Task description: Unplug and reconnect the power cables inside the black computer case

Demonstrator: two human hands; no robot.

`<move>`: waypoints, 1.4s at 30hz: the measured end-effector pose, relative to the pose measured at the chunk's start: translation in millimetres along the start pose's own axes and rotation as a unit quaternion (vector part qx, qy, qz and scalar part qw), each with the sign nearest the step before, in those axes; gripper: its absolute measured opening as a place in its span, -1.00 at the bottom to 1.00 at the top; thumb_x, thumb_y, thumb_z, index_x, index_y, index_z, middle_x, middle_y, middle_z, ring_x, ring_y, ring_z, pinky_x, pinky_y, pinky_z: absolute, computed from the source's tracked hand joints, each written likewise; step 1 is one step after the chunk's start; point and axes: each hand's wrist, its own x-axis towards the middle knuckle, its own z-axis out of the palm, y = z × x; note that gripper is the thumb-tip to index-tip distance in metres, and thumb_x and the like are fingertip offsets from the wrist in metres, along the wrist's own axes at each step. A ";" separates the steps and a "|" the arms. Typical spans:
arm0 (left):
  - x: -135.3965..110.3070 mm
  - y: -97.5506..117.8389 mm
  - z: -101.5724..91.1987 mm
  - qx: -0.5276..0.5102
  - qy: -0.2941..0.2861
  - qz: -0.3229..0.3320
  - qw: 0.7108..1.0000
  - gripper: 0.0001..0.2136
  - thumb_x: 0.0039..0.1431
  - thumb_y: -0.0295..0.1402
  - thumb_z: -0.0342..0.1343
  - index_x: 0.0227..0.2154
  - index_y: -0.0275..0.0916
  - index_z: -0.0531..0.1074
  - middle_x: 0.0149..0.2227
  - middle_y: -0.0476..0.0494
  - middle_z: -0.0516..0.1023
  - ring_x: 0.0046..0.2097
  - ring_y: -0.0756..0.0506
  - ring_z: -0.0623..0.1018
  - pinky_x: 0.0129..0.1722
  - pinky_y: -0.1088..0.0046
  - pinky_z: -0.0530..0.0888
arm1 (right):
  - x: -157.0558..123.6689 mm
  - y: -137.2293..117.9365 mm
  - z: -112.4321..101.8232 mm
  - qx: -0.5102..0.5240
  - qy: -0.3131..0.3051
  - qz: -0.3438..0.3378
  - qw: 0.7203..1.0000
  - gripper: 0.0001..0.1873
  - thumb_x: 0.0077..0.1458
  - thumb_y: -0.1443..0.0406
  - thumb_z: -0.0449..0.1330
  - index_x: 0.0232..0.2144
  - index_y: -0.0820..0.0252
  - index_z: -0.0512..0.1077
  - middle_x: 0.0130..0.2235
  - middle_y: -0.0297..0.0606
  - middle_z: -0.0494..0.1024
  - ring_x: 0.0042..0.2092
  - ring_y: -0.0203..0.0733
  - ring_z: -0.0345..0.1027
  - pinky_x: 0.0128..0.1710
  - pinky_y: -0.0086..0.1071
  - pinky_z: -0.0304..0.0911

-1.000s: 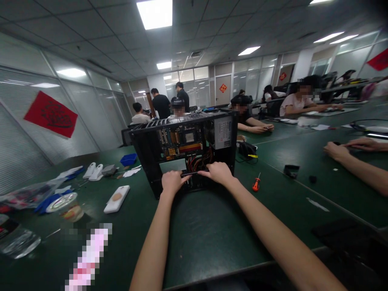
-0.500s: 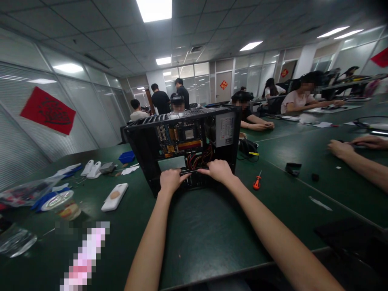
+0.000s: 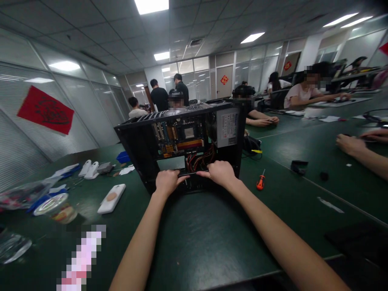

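Note:
A black computer case [image 3: 133, 149] stands on the green table in front of me, its open side facing me. Inside it show a motherboard [image 3: 163, 135], a silver power supply [image 3: 226, 127] and a bundle of coloured cables [image 3: 200, 158]. My left hand [image 3: 167, 182] is closed around the case's lower front edge, thumb pointing inward. To its right my right hand [image 3: 222, 173] grips the same edge, its thumb towards the left one. The fingertips of both hands are hidden behind that edge.
An orange screwdriver [image 3: 260, 182] lies right of the case, near a black cable bundle [image 3: 252, 145]. On the left are a white phone [image 3: 111, 198], a lidded cup [image 3: 59, 208] and a blue tray [image 3: 125, 157]. Another person's hands [image 3: 348, 143] rest at the far right.
The case appears slightly larger and nearer, its left side further left in view. Both hands keep their grip on its edge. The camera view has shifted slightly.

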 end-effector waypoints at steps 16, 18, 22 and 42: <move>-13.6 6.5 -6.6 -0.013 0.021 -0.026 0.999 -0.30 0.23 0.28 -0.21 -0.30 -0.20 0.63 -0.38 -0.31 0.64 -0.30 -0.33 0.63 -0.37 0.33 0.39 | -17.7 -4.0 -8.5 0.024 0.018 0.010 0.999 -0.10 0.17 -0.32 -0.18 -0.30 0.27 0.63 -0.29 0.08 0.63 -0.21 0.07 0.55 -0.26 -0.30 0.28; -14.0 7.5 -7.1 -0.013 0.026 -0.030 0.999 -0.30 0.23 0.28 -0.23 -0.29 -0.20 0.63 -0.37 -0.32 0.64 -0.29 -0.34 0.63 -0.37 0.32 0.39 | -18.9 -3.7 -9.8 0.024 0.013 0.012 1.000 -0.11 0.16 -0.32 -0.16 -0.28 0.27 0.63 -0.28 0.07 0.63 -0.21 0.07 0.55 -0.25 -0.30 0.28; -15.1 10.7 -9.1 -0.011 0.026 -0.035 0.999 -0.30 0.23 0.28 -0.21 -0.29 -0.21 0.63 -0.36 -0.34 0.64 -0.28 -0.35 0.63 -0.36 0.31 0.39 | -20.1 -2.6 -11.7 0.028 0.005 0.003 1.000 -0.10 0.17 -0.32 -0.19 -0.26 0.27 0.62 -0.26 0.08 0.64 -0.18 0.07 0.55 -0.21 -0.29 0.28; -17.2 10.8 -8.8 -0.013 0.062 -0.013 0.998 -0.36 0.27 0.22 -0.22 -0.33 -0.20 0.57 -0.35 -0.26 0.63 -0.28 -0.27 0.62 -0.40 0.38 0.31 | -22.2 5.2 -9.3 0.039 0.049 -0.053 0.997 -0.25 0.28 -0.21 -0.18 -0.23 0.22 0.55 -0.27 -0.01 0.64 -0.19 0.02 0.56 -0.23 -0.31 0.30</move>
